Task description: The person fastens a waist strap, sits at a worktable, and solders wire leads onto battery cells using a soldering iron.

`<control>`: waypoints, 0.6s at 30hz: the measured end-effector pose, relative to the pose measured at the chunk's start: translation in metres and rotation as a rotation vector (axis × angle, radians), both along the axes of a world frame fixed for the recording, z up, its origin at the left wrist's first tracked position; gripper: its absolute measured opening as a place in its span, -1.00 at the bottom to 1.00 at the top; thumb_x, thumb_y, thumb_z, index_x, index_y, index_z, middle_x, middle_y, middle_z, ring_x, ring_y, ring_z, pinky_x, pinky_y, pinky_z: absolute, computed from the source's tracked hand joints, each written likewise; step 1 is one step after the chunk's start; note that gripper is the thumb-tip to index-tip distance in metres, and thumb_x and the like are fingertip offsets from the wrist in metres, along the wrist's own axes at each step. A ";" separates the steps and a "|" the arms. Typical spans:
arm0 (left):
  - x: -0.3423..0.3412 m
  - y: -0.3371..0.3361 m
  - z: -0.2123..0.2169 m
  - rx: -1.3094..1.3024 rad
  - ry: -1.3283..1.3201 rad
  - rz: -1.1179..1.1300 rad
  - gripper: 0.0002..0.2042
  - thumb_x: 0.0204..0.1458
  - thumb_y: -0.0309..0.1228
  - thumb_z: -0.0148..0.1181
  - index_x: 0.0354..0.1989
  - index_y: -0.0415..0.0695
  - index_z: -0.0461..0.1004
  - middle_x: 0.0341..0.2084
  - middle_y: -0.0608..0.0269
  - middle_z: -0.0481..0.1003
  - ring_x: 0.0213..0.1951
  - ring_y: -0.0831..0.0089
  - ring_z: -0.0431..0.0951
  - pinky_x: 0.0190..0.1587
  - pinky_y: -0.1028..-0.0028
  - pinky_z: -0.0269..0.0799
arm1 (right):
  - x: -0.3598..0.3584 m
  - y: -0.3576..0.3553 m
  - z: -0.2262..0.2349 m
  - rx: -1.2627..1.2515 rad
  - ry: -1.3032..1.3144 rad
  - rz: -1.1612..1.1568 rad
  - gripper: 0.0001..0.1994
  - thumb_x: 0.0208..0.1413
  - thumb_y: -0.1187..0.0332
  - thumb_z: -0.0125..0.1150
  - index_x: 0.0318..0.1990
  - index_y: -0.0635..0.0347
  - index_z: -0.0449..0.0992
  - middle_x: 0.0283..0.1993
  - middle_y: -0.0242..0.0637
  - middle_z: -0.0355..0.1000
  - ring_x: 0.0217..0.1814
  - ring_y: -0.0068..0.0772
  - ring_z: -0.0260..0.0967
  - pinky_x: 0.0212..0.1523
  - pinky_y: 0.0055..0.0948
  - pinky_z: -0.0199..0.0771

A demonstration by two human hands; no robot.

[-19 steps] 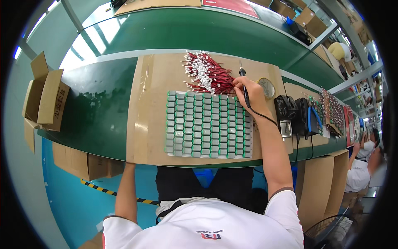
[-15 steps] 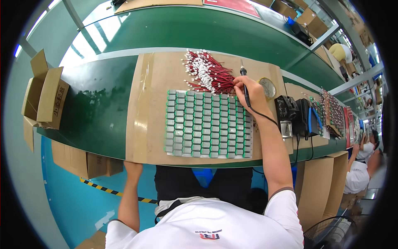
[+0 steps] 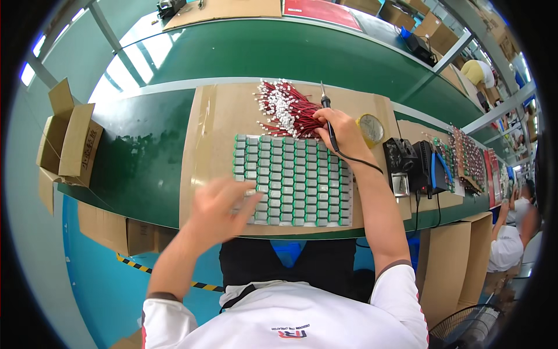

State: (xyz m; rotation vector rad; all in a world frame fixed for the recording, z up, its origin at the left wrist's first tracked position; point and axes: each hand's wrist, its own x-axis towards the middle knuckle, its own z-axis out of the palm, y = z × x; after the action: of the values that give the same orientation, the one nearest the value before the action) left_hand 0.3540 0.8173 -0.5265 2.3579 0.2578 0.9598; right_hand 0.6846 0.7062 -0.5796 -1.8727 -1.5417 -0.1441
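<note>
My right hand grips a soldering iron like a pen, its bare metal tip pointing up and away from me. The fingertips of that hand are at the right end of a pile of red wires with white connectors; whether they also pinch a wire is hidden. My left hand is blurred by motion over the left edge of the block array, thumb and fingers apart, with nothing visible between them. Rows of grey rectangular blocks with green edges lie side by side on the cardboard sheet.
A roll of yellowish tape lies right of my right hand. Beyond it stand a black soldering stand and a black box with blue-handled pliers. An open carton stands at the left. Co-workers sit at far right.
My left hand has risen from the table's front edge to the left side of the block array. My right hand has shifted slightly left, still with the soldering iron.
</note>
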 end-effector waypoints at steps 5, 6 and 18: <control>0.100 0.034 0.003 0.067 0.142 -0.051 -0.70 0.04 -0.30 0.51 -0.13 -0.16 0.61 -0.33 0.10 0.58 -0.34 0.13 0.66 -0.29 0.23 0.57 | 0.002 -0.005 0.001 0.022 0.088 0.009 -0.63 0.00 0.60 0.43 -0.01 0.19 0.53 -0.18 -0.02 0.59 -0.18 0.02 0.59 -0.12 -0.14 0.63; 0.115 0.038 0.000 0.137 0.239 -0.017 -0.65 0.05 -0.23 0.49 -0.10 -0.17 0.60 -0.29 0.06 0.58 -0.26 0.09 0.67 -0.24 0.20 0.58 | 0.000 -0.004 0.002 0.020 0.133 0.033 -0.63 0.00 0.58 0.42 -0.01 0.17 0.53 -0.18 0.03 0.56 -0.12 0.19 0.55 -0.09 -0.02 0.59; 0.190 0.073 -0.017 0.306 0.629 0.060 -0.49 0.03 -0.08 0.48 0.18 0.07 0.65 -0.17 0.01 0.61 -0.10 0.04 0.66 -0.03 0.12 0.59 | 0.015 0.001 -0.007 -0.010 0.018 0.048 -0.65 0.04 0.58 0.39 0.01 0.15 0.53 -0.15 0.02 0.57 -0.11 0.18 0.56 -0.09 -0.04 0.61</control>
State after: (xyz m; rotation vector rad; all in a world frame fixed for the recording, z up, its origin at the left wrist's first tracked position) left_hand 0.5445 0.8906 -0.5436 2.9015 0.4479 0.2613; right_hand 0.6992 0.7070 -0.5866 -1.8377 -1.5764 -0.0975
